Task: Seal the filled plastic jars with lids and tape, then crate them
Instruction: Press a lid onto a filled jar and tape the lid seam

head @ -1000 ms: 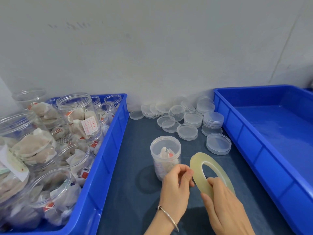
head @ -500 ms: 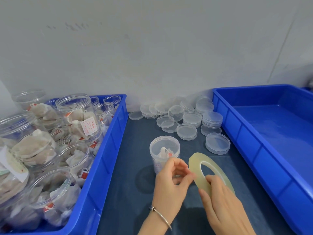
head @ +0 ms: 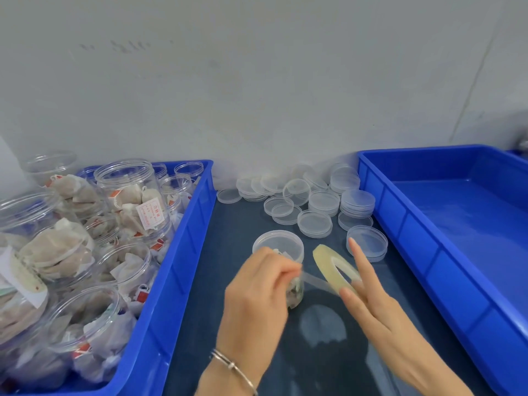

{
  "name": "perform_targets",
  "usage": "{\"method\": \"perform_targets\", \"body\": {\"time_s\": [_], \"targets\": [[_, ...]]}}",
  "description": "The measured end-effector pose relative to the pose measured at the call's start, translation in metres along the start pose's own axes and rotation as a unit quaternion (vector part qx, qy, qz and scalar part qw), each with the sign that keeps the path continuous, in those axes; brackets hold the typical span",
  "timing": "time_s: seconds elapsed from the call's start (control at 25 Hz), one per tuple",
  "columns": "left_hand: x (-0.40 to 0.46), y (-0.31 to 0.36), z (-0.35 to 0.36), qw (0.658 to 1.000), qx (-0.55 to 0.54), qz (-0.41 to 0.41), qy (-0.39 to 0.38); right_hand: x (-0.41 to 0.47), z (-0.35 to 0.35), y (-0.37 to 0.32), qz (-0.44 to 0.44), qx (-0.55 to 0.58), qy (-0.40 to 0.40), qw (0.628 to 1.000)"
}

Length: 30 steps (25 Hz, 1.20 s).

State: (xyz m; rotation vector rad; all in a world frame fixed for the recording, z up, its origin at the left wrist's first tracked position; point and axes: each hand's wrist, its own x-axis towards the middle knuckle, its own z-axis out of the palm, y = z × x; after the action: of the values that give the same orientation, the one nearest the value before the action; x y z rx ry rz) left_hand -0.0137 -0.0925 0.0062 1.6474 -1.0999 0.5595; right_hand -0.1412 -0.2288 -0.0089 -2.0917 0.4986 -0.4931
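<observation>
- A person's left hand (head: pixel 257 292) is hovering nearest the viewer, its fingers curled together and pinching the free end of a clear tape strip (head: pixel 315 281); a thin bracelet (head: pixel 234 367) is circling the wrist.
- The right hand (head: pixel 368 290) is sitting just right of the left one, its fingers mostly straight, with the tape roll (head: pixel 334 267) threaded on and resting against them; whether the thumb is clamping the roll cannot be made out.
- The strip is running level from the roll toward the left hand, so its long axis is lying left to right between the 2 hands.
- The lidded jar (head: pixel 281 252) is standing upright just beyond the left hand's knuckles and left of the roll. The left hand is the nearer one, and the strip is lying at about lid height, seemingly ready to be pressed onto the lid seam.
- The left hand is covering the jar's near wall, so whether tape is touching the jar cannot be told. Its contents are blurred.
- Beyond the right hand, spare clear lids (head: pixel 314 221) are lying in loose stacks.
- Far right of the right hand, a blue crate (head: pixel 423 252) is waiting, its near end cut off by the frame.
- Far left of the left hand, a second blue bin (head: pixel 183 252) is holding open jars of tea bags (head: pixel 131 195), partly cropped.
</observation>
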Motion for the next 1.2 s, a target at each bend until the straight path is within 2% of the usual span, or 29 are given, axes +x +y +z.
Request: {"method": "perform_targets", "body": {"time_s": [0.08, 0.16, 0.24, 0.36, 0.44, 0.6, 1.2], "targets": [[-0.012, -0.015, 0.0, 0.986, -0.067, -0.153, 0.016, 0.005, 0.004, 0.001, -0.088, -0.18, 0.018, 0.98], [-0.026, -0.026, 0.007, 0.943, -0.146, -0.297, 0.037, 0.014, 0.011, -0.001, -0.164, -0.38, 0.095, 0.906], [-0.034, -0.036, 0.015, 0.917, -0.174, -0.355, 0.059, 0.024, 0.02, -0.005, -0.173, -0.455, 0.151, 0.86], [-0.033, -0.049, 0.019, 0.909, -0.173, -0.373, 0.068, 0.035, 0.026, -0.006, -0.193, -0.495, 0.182, 0.827], [-0.031, -0.052, 0.021, 0.914, -0.165, -0.365, 0.066, 0.039, 0.027, -0.003, -0.197, -0.502, 0.187, 0.821], [-0.029, -0.053, 0.022, 0.924, -0.149, -0.346, 0.073, 0.043, 0.03, 0.0, -0.182, -0.504, 0.172, 0.826], [-0.031, -0.056, 0.024, 0.924, -0.152, -0.343, 0.078, 0.046, 0.033, 0.001, -0.179, -0.488, 0.137, 0.843]]}}
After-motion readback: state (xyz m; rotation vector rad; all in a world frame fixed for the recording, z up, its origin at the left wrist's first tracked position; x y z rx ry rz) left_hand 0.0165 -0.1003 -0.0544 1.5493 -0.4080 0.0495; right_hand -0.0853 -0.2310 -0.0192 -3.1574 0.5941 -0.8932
